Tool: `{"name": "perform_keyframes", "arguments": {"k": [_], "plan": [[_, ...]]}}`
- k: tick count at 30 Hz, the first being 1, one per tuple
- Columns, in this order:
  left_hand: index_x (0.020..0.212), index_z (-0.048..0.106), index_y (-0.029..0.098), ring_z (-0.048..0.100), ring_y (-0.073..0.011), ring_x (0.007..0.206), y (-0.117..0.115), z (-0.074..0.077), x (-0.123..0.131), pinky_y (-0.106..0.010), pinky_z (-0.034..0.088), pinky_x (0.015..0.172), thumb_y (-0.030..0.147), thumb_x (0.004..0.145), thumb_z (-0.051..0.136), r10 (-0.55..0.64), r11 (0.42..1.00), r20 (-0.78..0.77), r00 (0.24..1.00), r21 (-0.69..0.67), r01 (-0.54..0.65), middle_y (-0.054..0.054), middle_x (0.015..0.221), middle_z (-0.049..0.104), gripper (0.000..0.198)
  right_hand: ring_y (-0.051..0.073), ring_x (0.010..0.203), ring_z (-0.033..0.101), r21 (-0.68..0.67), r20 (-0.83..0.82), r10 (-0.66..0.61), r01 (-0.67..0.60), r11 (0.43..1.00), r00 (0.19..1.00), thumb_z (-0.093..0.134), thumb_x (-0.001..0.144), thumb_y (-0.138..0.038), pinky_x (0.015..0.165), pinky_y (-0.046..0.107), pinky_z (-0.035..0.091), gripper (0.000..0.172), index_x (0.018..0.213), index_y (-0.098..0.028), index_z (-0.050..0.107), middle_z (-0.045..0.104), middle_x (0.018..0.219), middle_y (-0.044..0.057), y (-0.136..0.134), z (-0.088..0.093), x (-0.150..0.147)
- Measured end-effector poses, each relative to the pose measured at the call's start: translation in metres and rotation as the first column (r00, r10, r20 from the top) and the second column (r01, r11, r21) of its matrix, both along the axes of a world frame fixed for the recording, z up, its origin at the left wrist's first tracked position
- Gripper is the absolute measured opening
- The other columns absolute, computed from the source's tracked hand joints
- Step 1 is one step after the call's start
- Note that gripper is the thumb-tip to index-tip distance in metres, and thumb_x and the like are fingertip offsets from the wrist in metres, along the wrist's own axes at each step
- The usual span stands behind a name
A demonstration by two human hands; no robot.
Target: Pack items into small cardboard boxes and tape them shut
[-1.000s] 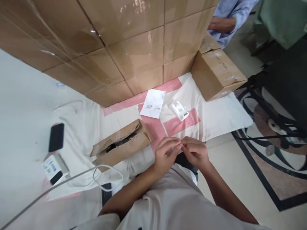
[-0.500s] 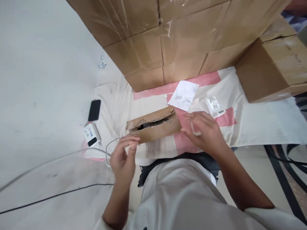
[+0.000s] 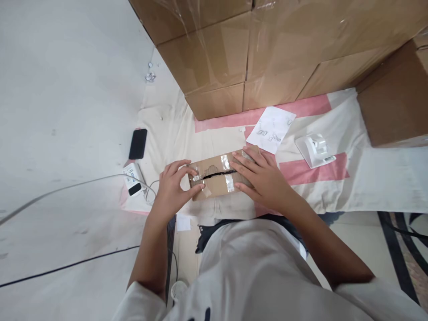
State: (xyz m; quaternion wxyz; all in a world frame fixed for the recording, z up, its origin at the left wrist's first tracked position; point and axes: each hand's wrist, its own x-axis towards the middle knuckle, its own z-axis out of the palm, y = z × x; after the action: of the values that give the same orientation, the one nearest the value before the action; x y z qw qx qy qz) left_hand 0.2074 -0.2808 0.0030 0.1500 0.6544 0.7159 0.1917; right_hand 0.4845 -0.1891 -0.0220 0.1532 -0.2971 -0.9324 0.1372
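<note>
A small brown cardboard box (image 3: pixel 217 189) lies on the cloth in front of me, its two top flaps nearly meeting along a narrow, ragged dark slit. Clear tape strips cross the flaps, and the contents cannot be made out. My left hand (image 3: pixel 174 187) grips the box's left end, thumb on the near side and fingertips at the far corner. Across the right end lies my right hand (image 3: pixel 262 180), fingers spread and flat on the flaps.
Large stacked cartons (image 3: pixel 214 58) rise behind the box. Beyond my right hand are a paper sheet with drawings (image 3: pixel 270 129) and a white plastic device (image 3: pixel 314 149). At left are a black phone (image 3: pixel 138 143), a white box-shaped device (image 3: pixel 132 174) and a grey cable (image 3: pixel 67 189).
Both hands have come down onto the box from beside it. The gap between the flaps has narrowed, and taped parts of the top now show. The view has shifted slightly.
</note>
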Motion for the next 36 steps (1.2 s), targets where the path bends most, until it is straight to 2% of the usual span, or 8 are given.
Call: {"name": "perform_keyframes", "arguments": {"k": [5,8,13,18,22,27,32,36], "plan": [[0.132,0.062,0.030,0.029,-0.0407,0.152,0.000,-0.003,-0.007,-0.064,0.032,0.118,0.050,0.079,0.079,0.006,0.998,-0.073,0.997,-0.057,-0.010,-0.010,0.166,0.032,0.059,0.036,0.152,0.034,-0.016,-0.001,0.001,-0.001,1.000,1.000,0.048,0.104,-0.042,0.117,0.058,0.033,0.048,0.148,-0.025,0.054,0.047,0.161,0.006,0.001,0.000,-0.002],[0.154,0.044,0.031,0.038,-0.0386,0.148,0.006,-0.009,-0.010,-0.061,0.035,0.118,0.056,0.081,0.075,0.041,0.996,0.024,0.999,-0.080,-0.039,-0.012,0.162,0.041,0.083,0.036,0.152,0.035,-0.021,-0.011,0.002,-0.002,1.000,1.000,0.048,0.104,-0.041,0.117,0.057,0.034,0.047,0.146,-0.023,0.055,0.048,0.160,0.007,0.001,0.000,-0.002],[0.131,0.067,0.026,0.064,-0.0256,0.122,0.015,-0.026,-0.010,-0.041,0.050,0.107,0.051,0.089,0.067,0.150,0.988,0.365,0.919,-0.083,-0.128,-0.007,0.134,0.069,0.049,0.036,0.152,0.034,-0.030,-0.031,-0.022,0.021,0.999,0.999,0.048,0.104,-0.041,0.116,0.057,0.034,0.046,0.146,-0.023,0.056,0.049,0.159,0.007,-0.001,-0.001,-0.002],[0.124,0.071,0.023,0.066,-0.0249,0.116,0.015,-0.028,-0.002,-0.042,0.049,0.107,0.052,0.095,0.059,0.247,0.969,0.383,0.890,-0.089,-0.231,-0.007,0.127,0.071,0.043,0.035,0.152,0.034,-0.043,-0.046,-0.037,0.035,0.998,0.998,0.049,0.104,-0.040,0.117,0.055,0.033,0.044,0.143,-0.023,0.058,0.049,0.160,0.006,0.000,-0.004,-0.003],[0.161,0.029,0.025,0.039,-0.0342,0.150,0.006,-0.026,-0.004,-0.051,0.038,0.120,0.056,0.080,0.077,0.090,0.976,0.394,0.915,-0.219,-0.001,-0.016,0.163,0.038,0.099,0.035,0.149,0.039,-0.053,-0.083,-0.083,0.079,0.995,0.993,0.052,0.102,-0.038,0.115,0.055,0.034,0.041,0.139,-0.024,0.061,0.052,0.157,0.006,-0.005,-0.005,-0.008],[0.165,-0.007,0.028,0.010,-0.0425,0.159,-0.008,-0.035,-0.017,-0.066,0.017,0.126,0.055,0.065,0.090,-0.022,0.952,0.419,0.908,-0.269,0.148,-0.020,0.172,0.004,0.142,0.032,0.143,0.048,-0.176,-0.383,-0.130,0.066,0.982,0.914,0.057,0.099,-0.034,0.114,0.055,0.041,0.035,0.133,-0.029,0.063,0.058,0.151,0.006,-0.001,-0.013,-0.002],[0.163,-0.010,0.038,0.012,-0.0436,0.159,-0.018,-0.057,-0.026,-0.072,0.018,0.123,0.050,0.064,0.092,-0.047,0.993,0.496,0.867,-0.071,0.094,-0.016,0.173,0.007,0.143,0.026,0.107,0.066,-0.393,-0.459,-0.614,0.474,0.788,0.642,0.049,0.099,-0.027,0.087,0.043,0.058,0.031,0.123,-0.025,0.068,0.068,0.126,0.010,0.064,-0.053,0.044],[0.162,-0.007,0.045,0.038,-0.0423,0.148,-0.024,-0.070,-0.026,-0.072,0.033,0.117,0.051,0.070,0.087,0.051,0.999,0.657,0.753,-0.031,-0.041,-0.015,0.172,0.012,0.132,0.030,0.108,0.060,-0.219,-0.076,-0.700,0.673,0.707,0.711,0.053,0.092,-0.017,0.084,0.045,0.056,0.038,0.124,-0.019,0.072,0.063,0.123,0.015,0.112,-0.079,0.069]]}}
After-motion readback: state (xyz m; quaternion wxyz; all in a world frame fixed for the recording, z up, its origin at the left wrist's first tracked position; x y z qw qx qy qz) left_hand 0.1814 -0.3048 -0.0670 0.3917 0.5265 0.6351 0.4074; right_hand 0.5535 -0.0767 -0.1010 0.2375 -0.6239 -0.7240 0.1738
